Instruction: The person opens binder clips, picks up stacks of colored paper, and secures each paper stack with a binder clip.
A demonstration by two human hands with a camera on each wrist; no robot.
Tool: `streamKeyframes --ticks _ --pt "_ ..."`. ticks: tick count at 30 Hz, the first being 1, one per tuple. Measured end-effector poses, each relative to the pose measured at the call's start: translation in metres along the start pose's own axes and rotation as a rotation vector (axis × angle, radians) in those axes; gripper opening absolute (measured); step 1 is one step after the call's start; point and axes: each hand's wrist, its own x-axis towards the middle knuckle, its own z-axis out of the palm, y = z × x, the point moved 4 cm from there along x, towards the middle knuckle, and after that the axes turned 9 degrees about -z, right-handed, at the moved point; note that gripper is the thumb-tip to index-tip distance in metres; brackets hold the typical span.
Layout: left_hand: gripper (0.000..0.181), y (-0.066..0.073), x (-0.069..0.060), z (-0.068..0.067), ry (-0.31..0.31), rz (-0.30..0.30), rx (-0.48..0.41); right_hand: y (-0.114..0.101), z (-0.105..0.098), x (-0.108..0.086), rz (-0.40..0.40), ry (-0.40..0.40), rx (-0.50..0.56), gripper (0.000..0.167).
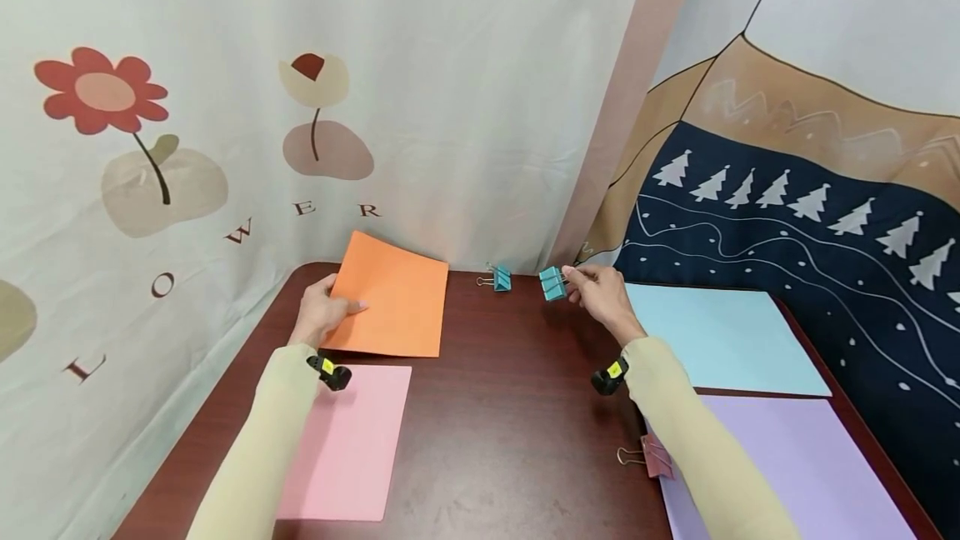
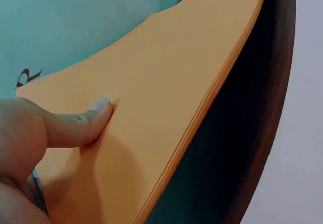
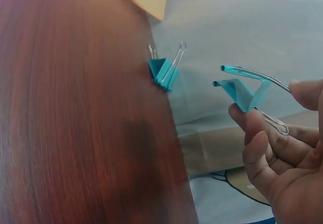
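Note:
My left hand (image 1: 322, 311) grips a stack of orange paper (image 1: 397, 298) at its left side, thumb flat on top and the other fingers hidden beneath. The stack tilts up off the table, and its layered edge (image 2: 202, 113) shows in the left wrist view. At the table's back edge, my right hand (image 1: 600, 298) holds a teal binder clip (image 1: 552, 284) by its wire handles, raised off the surface. In the right wrist view a gap shows between the lips of that clip (image 3: 243, 92). A second teal binder clip (image 1: 502, 278) lies between the orange stack and my right hand.
Pink paper (image 1: 348, 448) lies at the front left of the brown table (image 1: 510, 423). On the right lie light blue paper (image 1: 727, 340) and purple paper (image 1: 810, 465), the purple with a pink binder clip (image 1: 657, 458) on its left edge. A printed curtain (image 1: 465, 107) hangs behind.

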Motion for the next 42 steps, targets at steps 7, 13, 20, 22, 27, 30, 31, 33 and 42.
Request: streamKeyframes --ticks 7,13,20,22,27,30,31,33,42 --pt "0.070 0.005 -0.010 0.007 -0.022 0.006 -0.081 -0.004 -0.001 -0.004 -0.002 0.086 0.064 0.044" --pt "0.068 0.009 -0.016 0.015 -0.030 0.016 -0.140 -0.005 0.000 -0.009 0.023 0.146 0.205 0.041" --pt "0.064 0.014 -0.026 0.025 -0.022 -0.010 -0.224 -0.006 0.006 -0.014 0.036 0.192 0.370 0.042" --pt "0.062 0.015 -0.029 0.029 -0.022 -0.010 -0.239 -0.006 0.008 -0.015 0.039 0.198 0.400 0.042" --pt "0.062 0.018 -0.036 0.038 -0.040 -0.021 -0.289 -0.006 0.014 -0.018 0.053 0.214 0.453 0.041" --pt "0.066 0.020 -0.038 0.042 -0.059 -0.030 -0.320 -0.006 0.017 -0.019 0.060 0.225 0.477 0.041" --pt "0.069 0.021 -0.039 0.044 -0.066 -0.031 -0.326 -0.006 0.018 -0.020 0.059 0.230 0.487 0.042" --pt "0.072 0.022 -0.041 0.046 -0.077 -0.034 -0.347 -0.006 0.020 -0.020 0.053 0.240 0.509 0.042" --pt "0.076 0.025 -0.045 0.059 -0.107 -0.020 -0.417 -0.003 0.034 -0.021 0.032 0.280 0.538 0.039"
